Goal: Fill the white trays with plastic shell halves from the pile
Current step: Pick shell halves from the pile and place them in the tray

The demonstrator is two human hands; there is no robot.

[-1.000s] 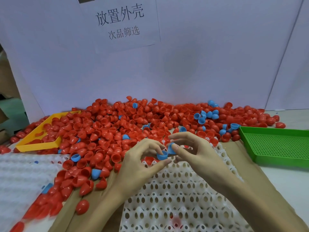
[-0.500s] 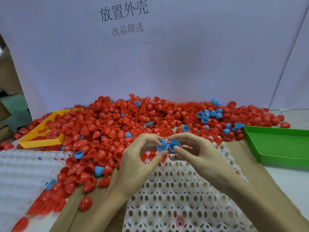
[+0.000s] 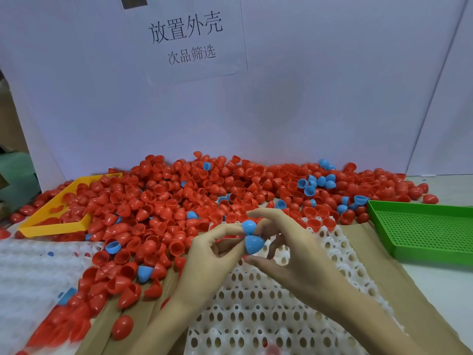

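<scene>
Two blue shell halves (image 3: 252,237), one above the other, are pinched between the left hand (image 3: 212,257) and the right hand (image 3: 294,254) over the far end of the white tray (image 3: 256,313). The pile (image 3: 204,198) of red halves is spread at 12 o'clock. A green tray (image 3: 425,226) is seen at 2 o'clock, a yellow tray (image 3: 51,216) at 10.

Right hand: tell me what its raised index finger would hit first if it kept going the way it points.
The right hand has its index finger aimed left and slightly away. Carried on, it would likely first reach the red shell halves at the pile's near edge beside the white tray, though depth is uncertain.
</scene>
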